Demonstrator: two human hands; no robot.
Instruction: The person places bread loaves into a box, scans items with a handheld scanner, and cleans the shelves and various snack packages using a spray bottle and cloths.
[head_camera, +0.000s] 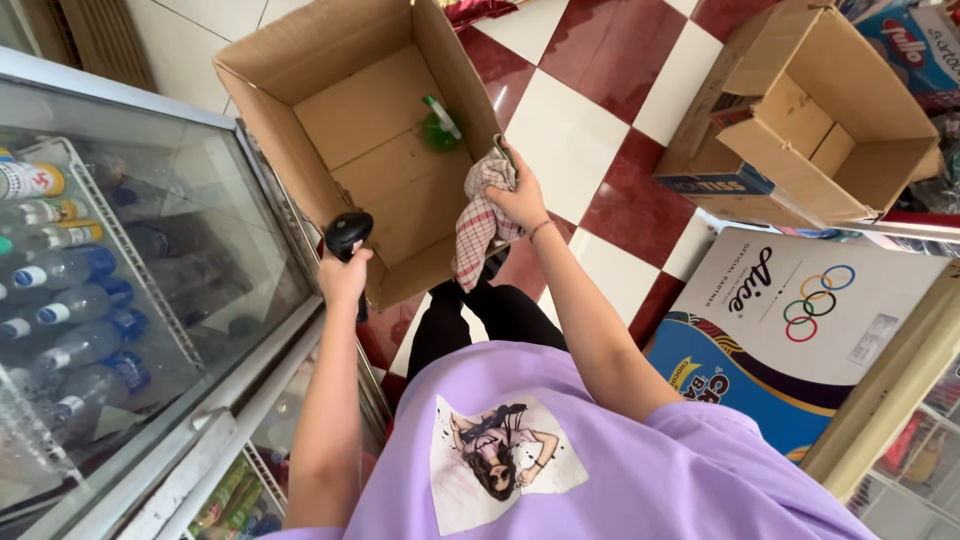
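My left hand (345, 277) is closed around a black handheld scanner (348, 234), held up beside the near left corner of a large open cardboard box (340, 110) on the floor. My right hand (521, 197) grips a red-and-white checked cloth (478, 225) at the box's right wall, and the cloth hangs down outside the box. A green bottle with a white cap (438, 128) lies inside on the box's bottom. My legs in black trousers stand just in front of the box.
A glass-door cooler (150, 300) filled with several plastic bottles stands close at my left. A second open cardboard box (800, 120) sits at the upper right. A printed white and blue cabinet (800, 320) is at my right. The floor has red and white tiles.
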